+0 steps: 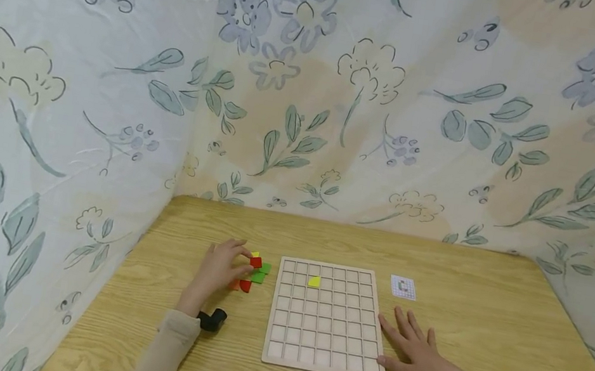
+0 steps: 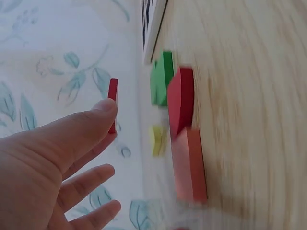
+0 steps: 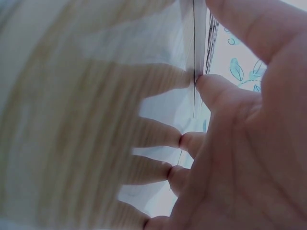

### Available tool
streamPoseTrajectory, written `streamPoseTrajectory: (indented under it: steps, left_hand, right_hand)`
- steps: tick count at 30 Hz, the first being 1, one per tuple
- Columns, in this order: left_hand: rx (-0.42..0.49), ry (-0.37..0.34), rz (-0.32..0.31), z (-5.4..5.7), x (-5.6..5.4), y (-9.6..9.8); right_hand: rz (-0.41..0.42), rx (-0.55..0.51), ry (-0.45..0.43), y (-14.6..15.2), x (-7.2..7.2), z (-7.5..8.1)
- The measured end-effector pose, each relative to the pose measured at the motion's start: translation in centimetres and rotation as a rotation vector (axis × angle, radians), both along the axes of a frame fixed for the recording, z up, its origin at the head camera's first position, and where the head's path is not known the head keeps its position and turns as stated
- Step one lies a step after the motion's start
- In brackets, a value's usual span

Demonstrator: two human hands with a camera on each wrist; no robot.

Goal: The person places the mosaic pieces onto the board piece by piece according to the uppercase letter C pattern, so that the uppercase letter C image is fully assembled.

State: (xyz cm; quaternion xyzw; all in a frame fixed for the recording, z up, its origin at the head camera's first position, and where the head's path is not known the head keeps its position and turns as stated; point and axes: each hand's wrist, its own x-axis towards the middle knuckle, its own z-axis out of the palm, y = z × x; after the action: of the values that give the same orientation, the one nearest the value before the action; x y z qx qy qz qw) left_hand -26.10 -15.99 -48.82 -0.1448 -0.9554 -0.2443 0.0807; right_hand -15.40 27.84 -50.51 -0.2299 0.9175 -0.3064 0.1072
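Observation:
Between thumb and forefinger my left hand (image 1: 218, 268) pinches a thin red tile (image 2: 113, 91), lifted over a small pile of colored tiles. Below it in the left wrist view are a green tile (image 2: 166, 79), a red tile (image 2: 181, 100), an orange tile (image 2: 189, 165) and a yellow one (image 2: 156, 140). A pale gridded wooden board (image 1: 326, 318) lies to the right of the pile, with one yellow tile (image 1: 314, 282) in a cell of its second row. My right hand (image 1: 417, 351) is spread flat, its thumb and forefinger at the board's right edge and its fingertips on the table.
A small printed grid card (image 1: 403, 287) lies right of the board, beyond my right hand. Black wrist mounts (image 1: 213, 319) are worn at both wrists. Floral cloth (image 1: 341, 121) hangs along the back and sides of the wooden table (image 1: 491, 317).

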Motion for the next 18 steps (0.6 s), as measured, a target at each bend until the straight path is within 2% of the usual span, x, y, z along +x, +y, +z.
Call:
streamPoseTrajectory:
  steps: [7,14,18]
  left_hand:
    - [-0.002,0.014,-0.056,0.1,0.2,1.8]
    - [-0.004,0.052,-0.079,0.0,0.0,3.5]
    - [0.005,0.049,-0.104,0.0,-0.1,4.4]
  right_hand:
    - [0.003,-0.011,-0.002,0.0,0.1,0.1]
    - [-0.004,-0.008,0.0,-0.1,0.2,0.3]
    - [-0.001,-0.01,-0.006,-0.1,0.2,0.5]
